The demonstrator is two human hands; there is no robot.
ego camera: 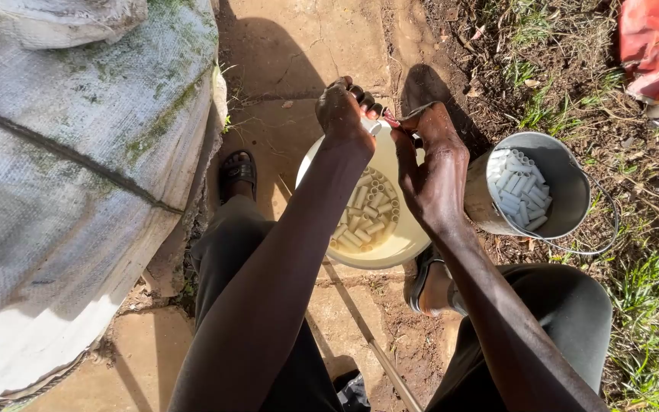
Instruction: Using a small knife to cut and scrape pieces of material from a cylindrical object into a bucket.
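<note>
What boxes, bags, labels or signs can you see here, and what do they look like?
No labels, signs or screens show.
Woven sack: far left, big, bulging, grey-white with green mossy patches.
Cream bucket: under the hands, round, holds short white tube pieces.
Metal pail: right of the bucket, tilted, grey, wire handle, full of white tube pieces.
Red sheet: top right corner, crumpled.

harsh, bright sunlight throws dark, hard-edged shadows across the ground, glaring on pale surfaces; the view stays sharp throughout.
</note>
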